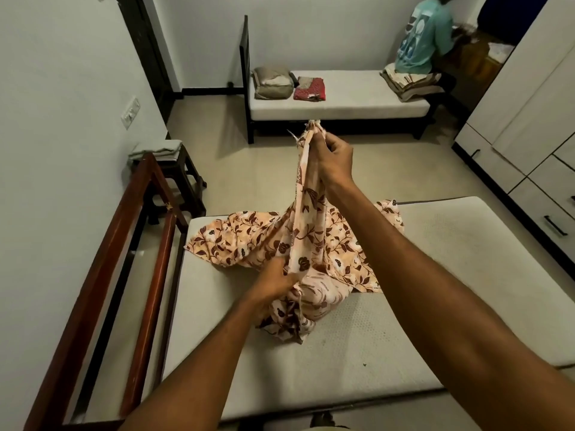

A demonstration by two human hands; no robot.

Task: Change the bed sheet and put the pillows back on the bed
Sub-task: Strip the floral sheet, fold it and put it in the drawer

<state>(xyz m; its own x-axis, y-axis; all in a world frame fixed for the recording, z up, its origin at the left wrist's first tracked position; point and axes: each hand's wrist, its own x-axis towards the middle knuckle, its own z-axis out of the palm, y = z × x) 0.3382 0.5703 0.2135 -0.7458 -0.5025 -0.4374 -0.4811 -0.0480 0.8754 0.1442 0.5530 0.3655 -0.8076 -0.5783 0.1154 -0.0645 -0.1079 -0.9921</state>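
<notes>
A peach floral bed sheet point(336, 241) lies bunched on the bare grey mattress point(435, 275) in front of me. My right hand point(334, 160) grips a corner of the sheet and holds it raised high above the bed. My left hand point(273, 284) grips a lower fold of the same sheet close to the mattress. A grey pillow point(273, 82) and a red folded cloth point(310, 88) lie on a second bed point(342, 101) across the room.
A dark wooden headboard rail point(130, 244) runs along the bed's left side. A stool point(174, 169) with folded cloth stands by the left wall. A person in a teal shirt point(423, 42) sits on the far bed beside stacked cloths point(407, 82). White drawers point(529, 169) line the right.
</notes>
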